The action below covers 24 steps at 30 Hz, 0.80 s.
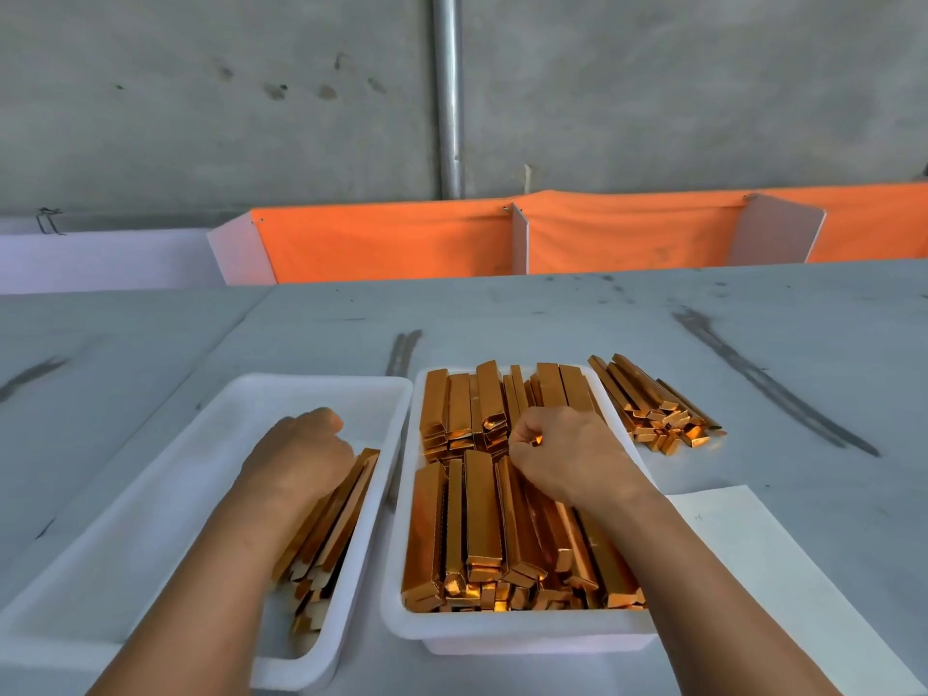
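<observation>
**A:** Head view: we look down at our bare arms reaching across a grey table [552, 313].

**B:** Where do our hands sit?

**A:** Our left hand [296, 454] is in the left tray [150, 494], fingers curled over the far end of a bundle [336, 519] of flat gold strips that leans on the tray's right wall. Our right hand [572, 454] is a fist in the right tray [502, 632], pinching one gold box [537, 439] among the many packed there.

**B:** Anything beside them?

**A:** A loose pile [653, 404] of similar gold pieces lies just right of that tray.
</observation>
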### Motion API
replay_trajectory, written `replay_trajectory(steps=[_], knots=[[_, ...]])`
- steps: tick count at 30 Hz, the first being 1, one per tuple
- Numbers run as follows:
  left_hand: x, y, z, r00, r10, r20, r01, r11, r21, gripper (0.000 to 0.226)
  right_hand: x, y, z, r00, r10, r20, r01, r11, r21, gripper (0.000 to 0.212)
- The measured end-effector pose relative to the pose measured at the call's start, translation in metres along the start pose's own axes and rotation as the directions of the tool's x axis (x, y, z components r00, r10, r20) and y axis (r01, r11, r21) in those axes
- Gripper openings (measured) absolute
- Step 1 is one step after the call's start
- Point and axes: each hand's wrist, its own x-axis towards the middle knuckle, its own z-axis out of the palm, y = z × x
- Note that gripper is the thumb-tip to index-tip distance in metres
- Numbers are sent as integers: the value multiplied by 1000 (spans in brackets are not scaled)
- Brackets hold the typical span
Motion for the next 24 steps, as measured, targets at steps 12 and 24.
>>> replay_trajectory(steps=[12,24], knots=[[10,-34,38,981,-160,112,127,958,256,12,4,2,9,999,-35,2,35,997,-69,17],[16,-34,36,985,-105,-141,105,994,-7,19,9,7,18,977,-21,-213,49,991,125,23]])
